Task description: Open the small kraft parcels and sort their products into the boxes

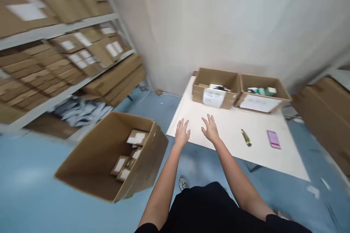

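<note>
My left hand (182, 132) and my right hand (210, 128) are stretched out in front of me over the near left edge of a white table (235, 138). Both have their fingers spread and hold nothing. At the table's far side stand two open cardboard boxes: the left box (216, 87) has a white label on its front, the right box (261, 96) holds green and white items. A yellow-black utility knife (246, 137) and a pink phone (273, 139) lie on the table to the right of my hands.
A large open cardboard box (115, 154) with a few small cartons inside stands on the blue floor at my left. Metal shelving (54, 58) packed with cardboard boxes fills the left side. More brown cartons (325, 113) stand at the right.
</note>
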{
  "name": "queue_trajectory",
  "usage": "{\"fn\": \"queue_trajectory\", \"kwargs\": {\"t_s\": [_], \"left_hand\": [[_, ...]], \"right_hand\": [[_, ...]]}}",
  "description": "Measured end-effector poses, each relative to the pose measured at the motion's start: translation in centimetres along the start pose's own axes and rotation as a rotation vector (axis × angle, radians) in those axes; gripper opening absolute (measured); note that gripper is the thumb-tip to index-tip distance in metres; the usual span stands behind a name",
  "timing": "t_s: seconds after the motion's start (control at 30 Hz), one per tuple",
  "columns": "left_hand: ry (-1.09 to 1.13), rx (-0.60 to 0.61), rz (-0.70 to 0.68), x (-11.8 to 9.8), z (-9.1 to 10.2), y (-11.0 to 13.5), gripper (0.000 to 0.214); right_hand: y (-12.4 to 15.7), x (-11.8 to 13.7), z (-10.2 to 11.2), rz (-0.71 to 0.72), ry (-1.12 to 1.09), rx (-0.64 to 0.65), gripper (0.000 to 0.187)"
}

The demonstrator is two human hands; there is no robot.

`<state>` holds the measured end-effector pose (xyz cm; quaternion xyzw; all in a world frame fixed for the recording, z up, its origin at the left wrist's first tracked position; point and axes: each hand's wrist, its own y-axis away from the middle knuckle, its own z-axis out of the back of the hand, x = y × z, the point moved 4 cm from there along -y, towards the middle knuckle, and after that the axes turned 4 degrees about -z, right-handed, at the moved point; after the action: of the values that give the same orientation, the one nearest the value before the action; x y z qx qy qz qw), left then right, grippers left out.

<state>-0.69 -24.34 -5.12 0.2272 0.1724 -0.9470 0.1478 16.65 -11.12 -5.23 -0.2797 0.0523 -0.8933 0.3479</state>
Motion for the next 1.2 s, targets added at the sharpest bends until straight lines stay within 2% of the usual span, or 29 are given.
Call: {"fn": "queue_trajectory", "kwargs": {"t_s": [0.13, 0.23, 0.33, 0.47, 0.63, 0.9, 1.07, 1.2], "left_hand": [[-0.065, -0.126, 0.218, 11.2, 8.6, 5.4, 0.061], [-0.105, -0.228, 0.393, 17.9, 13.7, 10.1, 0.059], [-0.129, -0.299, 0.539, 23.1, 17.0, 14.6, 0.057], [-0.146, -0.347, 0.724, 28.6, 18.9, 19.2, 0.056], [-0.166, -0.313, 0.898, 34.6, 19.0, 21.6, 0.055], [-0.144, -0.179, 1.093, 43.5, 17.0, 21.2, 0.059], [-0.076, -0.111, 1.186, 48.6, 13.9, 22.2, 0.062], [0.052, -0.044, 1.251, 52.6, 9.2, 23.3, 0.064]], "right_hand": [[-3.0, 12.9, -8.1, 0.227, -0.066, 0.134, 0.064], [-3.8, 21.6, -13.4, 0.389, -0.112, 0.244, 0.066], [-4.2, 28.4, -17.9, 0.525, -0.138, 0.34, 0.068], [-5.4, 34.6, -23.2, 0.641, -0.155, 0.448, 0.069], [-8.7, 39.4, -30.4, 0.709, -0.201, 0.56, 0.067], [-13.9, 43.3, -42.8, 0.708, -0.249, 0.758, 0.066], [-15.3, 44.3, -49.6, 0.712, -0.182, 0.882, 0.065], [-15.0, 43.4, -55.3, 0.676, -0.027, 0.998, 0.068]]}}
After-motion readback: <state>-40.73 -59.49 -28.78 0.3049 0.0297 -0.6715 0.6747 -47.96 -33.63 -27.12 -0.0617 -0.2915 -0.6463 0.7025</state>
